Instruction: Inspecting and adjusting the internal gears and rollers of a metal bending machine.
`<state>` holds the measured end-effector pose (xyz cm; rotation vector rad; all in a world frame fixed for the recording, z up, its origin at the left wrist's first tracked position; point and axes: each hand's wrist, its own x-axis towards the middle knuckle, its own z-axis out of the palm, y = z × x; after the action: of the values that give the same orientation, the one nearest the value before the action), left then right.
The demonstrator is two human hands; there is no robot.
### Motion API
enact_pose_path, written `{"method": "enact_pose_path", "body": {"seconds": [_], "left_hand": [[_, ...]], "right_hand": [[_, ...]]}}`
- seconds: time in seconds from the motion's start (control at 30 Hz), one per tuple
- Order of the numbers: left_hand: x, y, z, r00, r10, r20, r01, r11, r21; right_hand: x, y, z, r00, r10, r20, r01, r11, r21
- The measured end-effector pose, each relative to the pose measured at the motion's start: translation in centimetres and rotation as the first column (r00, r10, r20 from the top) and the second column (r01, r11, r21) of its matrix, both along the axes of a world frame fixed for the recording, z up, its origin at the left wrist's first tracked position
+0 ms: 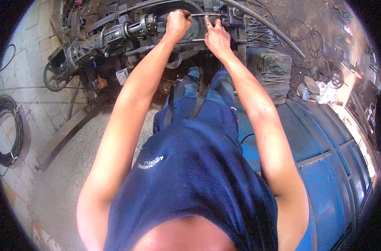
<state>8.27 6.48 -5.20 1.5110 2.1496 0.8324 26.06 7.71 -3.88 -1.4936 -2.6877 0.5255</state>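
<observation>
At the top middle, my left hand (pixel 178 26) is closed around one end of a thin metal rod (pixel 200 15). The rod runs rightward to a dark metal block (pixel 234 16) on a greasy machine (pixel 132 28) with a round spindle and clamps. My right hand (pixel 218 38) reaches up beside it, with two fingers stretched out and a fingertip at or close to the rod. Whether it touches is hard to tell. A second bar (pixel 190 41) lies across the machine just below, close to my right hand.
A long curved pipe (pixel 270 25) slants over the right side. Bundles of thin rods (pixel 261 34) and a dark greenish box (pixel 276 63) stand there. Blue metal panels (pixel 320 188) fill the lower right. A handwheel (pixel 54 77) and a coiled black hose (pixel 19 129) are leftward.
</observation>
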Motion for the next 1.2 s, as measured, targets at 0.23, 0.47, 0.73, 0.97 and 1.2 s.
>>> {"method": "enact_pose_path", "body": {"seconds": [0.23,0.47,0.73,0.97,1.2], "left_hand": [[0.0,-0.1,-0.2,1.0,-0.021,-0.023,0.021,1.0,0.009],[0.0,0.1,-0.1,1.0,-0.014,-0.023,0.014,1.0,-0.025],[-0.2,0.1,0.0,1.0,-0.023,-0.019,0.022,0.998,-0.05],[0.3,0.3,0.9,0.996,-0.059,-0.068,0.054,0.996,-0.076],[0.0,0.2,0.4,0.997,-0.032,-0.073,0.027,0.997,-0.068]], "right_hand": [[-0.1,-0.9,0.5,0.979,-0.127,-0.162,0.125,0.992,-0.025],[3.2,-9.4,-2.3,0.978,-0.055,-0.204,-0.024,0.931,-0.365],[3.8,-6.7,-5.9,0.95,-0.245,0.192,0.308,0.836,-0.454],[3.9,-4.0,-7.2,0.931,-0.094,0.354,0.285,0.792,-0.54],[5.5,-8.1,-5.9,0.991,0.069,0.111,-0.001,0.852,-0.523]]}}
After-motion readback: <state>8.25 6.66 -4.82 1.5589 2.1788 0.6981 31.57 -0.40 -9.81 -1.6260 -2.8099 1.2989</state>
